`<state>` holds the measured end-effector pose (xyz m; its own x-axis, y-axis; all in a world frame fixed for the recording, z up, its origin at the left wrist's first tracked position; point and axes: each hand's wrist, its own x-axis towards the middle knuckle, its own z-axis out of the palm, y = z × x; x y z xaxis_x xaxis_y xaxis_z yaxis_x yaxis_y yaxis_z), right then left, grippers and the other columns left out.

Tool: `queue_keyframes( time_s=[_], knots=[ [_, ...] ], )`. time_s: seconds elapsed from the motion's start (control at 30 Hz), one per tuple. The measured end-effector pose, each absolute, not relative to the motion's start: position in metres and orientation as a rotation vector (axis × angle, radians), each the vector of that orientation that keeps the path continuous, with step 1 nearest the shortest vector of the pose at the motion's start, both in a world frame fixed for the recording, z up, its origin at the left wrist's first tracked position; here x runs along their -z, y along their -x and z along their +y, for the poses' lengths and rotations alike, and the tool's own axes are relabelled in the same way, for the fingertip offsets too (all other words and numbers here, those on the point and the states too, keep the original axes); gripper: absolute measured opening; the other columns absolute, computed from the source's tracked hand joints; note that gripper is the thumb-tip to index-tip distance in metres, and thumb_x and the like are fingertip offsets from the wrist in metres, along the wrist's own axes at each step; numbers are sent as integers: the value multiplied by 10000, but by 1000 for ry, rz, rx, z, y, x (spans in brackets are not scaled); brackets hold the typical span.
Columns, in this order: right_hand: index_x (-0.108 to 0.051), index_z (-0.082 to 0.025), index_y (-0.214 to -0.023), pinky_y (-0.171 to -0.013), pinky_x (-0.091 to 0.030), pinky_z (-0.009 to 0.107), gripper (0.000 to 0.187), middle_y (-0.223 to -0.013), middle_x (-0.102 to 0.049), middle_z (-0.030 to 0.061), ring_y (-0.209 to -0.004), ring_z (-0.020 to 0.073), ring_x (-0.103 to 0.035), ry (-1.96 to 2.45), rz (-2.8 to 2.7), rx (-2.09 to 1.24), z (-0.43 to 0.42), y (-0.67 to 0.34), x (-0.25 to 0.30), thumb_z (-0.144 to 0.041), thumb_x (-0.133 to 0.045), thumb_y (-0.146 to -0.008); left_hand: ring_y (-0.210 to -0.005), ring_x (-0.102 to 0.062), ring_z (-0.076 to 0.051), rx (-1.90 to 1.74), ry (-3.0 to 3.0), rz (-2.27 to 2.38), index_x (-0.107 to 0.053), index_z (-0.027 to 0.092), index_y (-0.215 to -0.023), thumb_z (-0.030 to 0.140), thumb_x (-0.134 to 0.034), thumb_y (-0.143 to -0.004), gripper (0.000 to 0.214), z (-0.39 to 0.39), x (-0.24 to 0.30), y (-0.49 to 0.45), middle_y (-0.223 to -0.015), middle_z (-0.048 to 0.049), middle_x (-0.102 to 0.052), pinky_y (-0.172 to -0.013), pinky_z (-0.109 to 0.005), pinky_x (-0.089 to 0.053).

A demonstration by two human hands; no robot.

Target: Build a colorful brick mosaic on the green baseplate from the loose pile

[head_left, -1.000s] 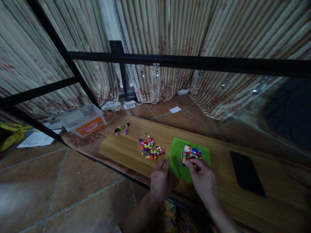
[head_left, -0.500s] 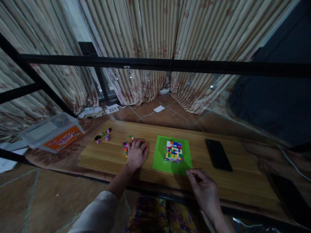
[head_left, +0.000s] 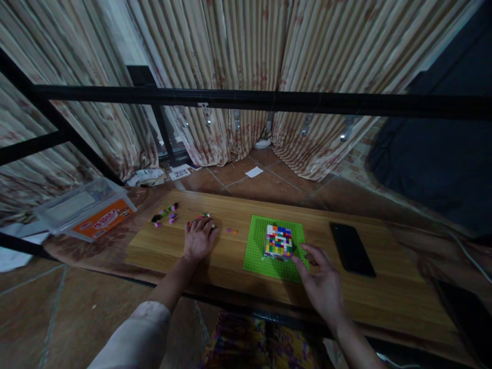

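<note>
A green baseplate (head_left: 257, 253) lies on the wooden board (head_left: 215, 261), with a block of many-coloured small bricks (head_left: 278, 241) built on it. My right hand (head_left: 322, 285) reaches to the plate's front right corner, fingers apart, fingertips close to the block, holding nothing I can see. My left hand (head_left: 199, 239) lies palm down over the pile of loose coloured bricks (head_left: 200, 218), fingers curled over them. A couple of stray bricks (head_left: 231, 231) sit between that hand and the plate.
A small group of dark and purple bricks (head_left: 165, 213) lies at the board's far left. A black phone (head_left: 352, 249) rests right of the plate. A clear plastic box (head_left: 85, 208) stands on the floor at left. A black metal bar (head_left: 246, 101) crosses above, before curtains.
My left hand has swept the brick pile to the left, leaving a couple of bricks behind. My right hand has moved forward from the board's front edge up to the plate's corner.
</note>
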<state>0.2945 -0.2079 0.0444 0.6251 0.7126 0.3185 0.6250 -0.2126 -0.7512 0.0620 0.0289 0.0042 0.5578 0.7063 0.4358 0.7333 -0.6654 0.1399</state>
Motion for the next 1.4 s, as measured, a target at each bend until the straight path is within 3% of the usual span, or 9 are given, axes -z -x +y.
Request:
queue_keyframes(
  time_s=[0.13,0.3,0.47,0.57,0.73,0.87,1.17,1.4],
  knots=[
    [-437,-235,-1291,-997,-390,437,622,-1265,-489,89,-1176,256,-470,1944,-1265,-93,-184,-302,-45,-506,-613,-759,-1159,-491,-270,802,2722,-1273,-553,225,-1189,406,-453,-880,371,23,-11,-46,-1260,-99,-571,-991,-477,-307],
    [-316,-213,-1383,-1005,-377,499,822,-1354,-405,127,-1240,313,-409,1990,-1468,-91,-166,-315,-37,-548,-642,-706,-1181,-471,-305,953,2417,-1711,-440,174,-1304,506,-489,-835,577,-7,-4,-12,-1334,-169,-472,-960,-465,-361],
    [-365,-242,-1357,-1008,-377,505,645,-1372,-403,111,-1244,308,-401,1924,-1526,78,-154,-279,-52,-508,-550,-799,-1287,-361,-325,716,2416,-1856,-325,169,-1390,617,-476,-790,764,-31,6,6,-1385,-173,-422,-1027,-510,-277],
    [-333,-256,-1372,-1029,-377,463,538,-1422,-350,92,-1291,268,-370,1780,-1717,-109,-126,-231,-48,-416,-462,-875,-1314,-317,-323,649,2434,-1873,-314,193,-1402,640,-434,-798,761,-28,4,4,-1408,-153,-407,-1041,-547,-231],
    [-307,-111,-1377,-1024,-352,504,614,-1379,-388,200,-1308,321,-330,1850,-1666,-124,-52,-184,1,-447,-432,-879,-1332,-275,-341,620,2505,-1817,-331,176,-1398,681,-447,-760,821,-8,1,2,-1417,-170,-389,-1047,-556,-216],
    [-360,-76,-1346,-1035,-290,547,604,-1388,-388,228,-1306,344,-319,1888,-1639,-80,-10,-175,24,-465,-408,-886,-1343,-255,-334,642,2619,-1715,-298,183,-1416,696,-472,-734,871,7,3,4,-1437,-161,-363,-1063,-547,-199],
    [-369,-163,-1354,-1018,-380,383,512,-1348,-476,141,-1237,205,-458,1538,-1449,-623,13,-166,17,-444,-296,-933,-1350,-255,-319,765,2761,-1673,-242,202,-1437,695,-501,-714,912,15,0,5,-1451,-150,-351,-1083,-561,-147],
    [-509,-174,-1258,-1063,-328,382,437,-1314,-511,112,-1240,197,-447,1514,-1790,-509,53,-181,-2,-397,-316,-935,-1317,-335,-276,880,2814,-1708,-272,184,-1420,525,-395,-873,656,16,-4,9,-1391,-143,-443,-1092,-521,-166]
  ],
)
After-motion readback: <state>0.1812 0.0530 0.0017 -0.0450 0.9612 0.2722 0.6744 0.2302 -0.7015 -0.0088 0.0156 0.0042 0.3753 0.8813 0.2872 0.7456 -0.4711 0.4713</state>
